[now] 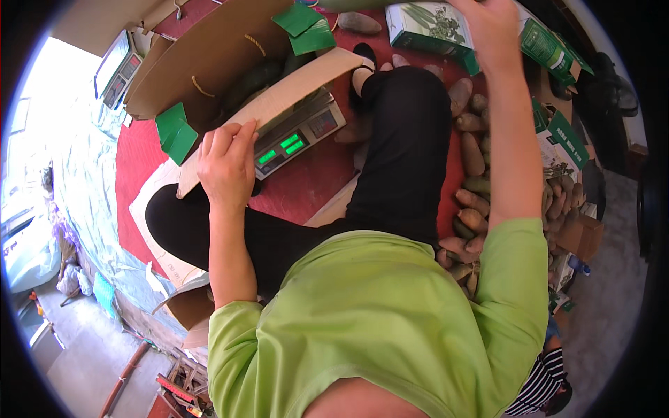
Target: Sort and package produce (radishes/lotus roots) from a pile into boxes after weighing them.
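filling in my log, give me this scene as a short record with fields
left hand: grips the cardboard flap
right hand: at the picture's top edge, by a white and green carton; fingers partly cut off
open box: dark green things inside, partly hidden
scale: partly hidden by the flap, display lit green
produce: elongated, brownish and green, piled mostly right of the legs

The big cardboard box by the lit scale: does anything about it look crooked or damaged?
Slightly askew, perhaps: one long flap of the box slants out over the scale, with the left hand gripping its edge. It looks odd because it partly covers the scale; I see no clear tear or spill.
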`<state>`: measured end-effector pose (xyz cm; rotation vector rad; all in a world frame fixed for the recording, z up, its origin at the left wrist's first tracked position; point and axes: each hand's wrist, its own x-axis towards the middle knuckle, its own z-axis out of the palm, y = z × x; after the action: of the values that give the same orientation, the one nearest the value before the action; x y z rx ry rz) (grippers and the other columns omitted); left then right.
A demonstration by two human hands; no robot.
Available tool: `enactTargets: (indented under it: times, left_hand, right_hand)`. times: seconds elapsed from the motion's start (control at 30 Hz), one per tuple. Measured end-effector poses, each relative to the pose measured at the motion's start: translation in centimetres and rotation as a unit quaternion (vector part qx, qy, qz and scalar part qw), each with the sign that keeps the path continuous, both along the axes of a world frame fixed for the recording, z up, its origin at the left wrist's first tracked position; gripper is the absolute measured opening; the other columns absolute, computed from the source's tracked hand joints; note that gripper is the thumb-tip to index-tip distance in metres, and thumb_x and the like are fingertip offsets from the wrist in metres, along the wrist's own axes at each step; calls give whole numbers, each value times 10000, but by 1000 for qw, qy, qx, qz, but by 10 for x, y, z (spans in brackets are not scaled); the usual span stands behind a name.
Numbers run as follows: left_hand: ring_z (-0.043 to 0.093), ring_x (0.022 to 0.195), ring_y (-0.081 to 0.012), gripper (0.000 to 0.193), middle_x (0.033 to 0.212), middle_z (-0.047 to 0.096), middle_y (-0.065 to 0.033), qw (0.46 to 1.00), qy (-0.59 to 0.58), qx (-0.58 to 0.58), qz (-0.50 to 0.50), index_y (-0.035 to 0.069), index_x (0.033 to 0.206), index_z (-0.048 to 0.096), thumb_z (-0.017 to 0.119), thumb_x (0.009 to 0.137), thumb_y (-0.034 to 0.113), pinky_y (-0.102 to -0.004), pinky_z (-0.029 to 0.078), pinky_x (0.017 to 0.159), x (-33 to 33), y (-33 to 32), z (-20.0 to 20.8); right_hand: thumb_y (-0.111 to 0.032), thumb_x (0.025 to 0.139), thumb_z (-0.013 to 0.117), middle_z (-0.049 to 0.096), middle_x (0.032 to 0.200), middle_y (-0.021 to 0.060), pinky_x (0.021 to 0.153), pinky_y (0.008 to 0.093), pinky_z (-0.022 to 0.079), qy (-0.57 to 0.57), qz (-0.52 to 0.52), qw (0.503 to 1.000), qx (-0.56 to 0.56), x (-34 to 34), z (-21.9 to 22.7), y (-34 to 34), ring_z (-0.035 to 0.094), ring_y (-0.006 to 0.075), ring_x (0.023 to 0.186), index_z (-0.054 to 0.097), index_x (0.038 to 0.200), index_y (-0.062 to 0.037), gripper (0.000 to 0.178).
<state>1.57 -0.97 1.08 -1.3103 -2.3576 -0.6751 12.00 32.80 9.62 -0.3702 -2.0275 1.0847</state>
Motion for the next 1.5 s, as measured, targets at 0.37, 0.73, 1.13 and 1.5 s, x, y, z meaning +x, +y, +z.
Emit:
enactTargets:
  times: [0.37,0.73,1.13,1.5]
  left_hand:
    - [566,757,-216,183,828,589,-27,1000,4,-3,6,93,933,679,685,750,84,-342,472,673,-2,0,-1]
    - [573,757,-214,163,844,602,-23,1000,0,5,10,101,931,700,690,768,106,-326,475,664,-1,6,-3]
    - [572,755,-203,176,834,605,-28,1000,1,13,29,103,941,708,698,765,100,-320,471,669,-1,4,-4]
    - [586,815,-222,204,888,626,-74,999,37,-7,39,84,1033,692,639,837,62,-320,466,732,4,-15,8]
  right_hand:
    - [-256,773,661,666,848,197,755,358,497,-132,102,986,-3,-89,-54,-59,654,292,821,659,985,22,349]
    - [-163,809,664,678,916,107,768,287,490,-288,-89,944,-132,147,-267,80,642,178,837,661,1008,-16,247]
    - [-261,836,582,651,970,209,832,412,481,-503,-126,796,-311,367,-475,-87,615,352,973,669,992,-48,278]
    - [-375,823,559,646,971,205,824,435,473,-471,-30,831,-295,292,-468,-125,602,371,976,673,977,-94,340]
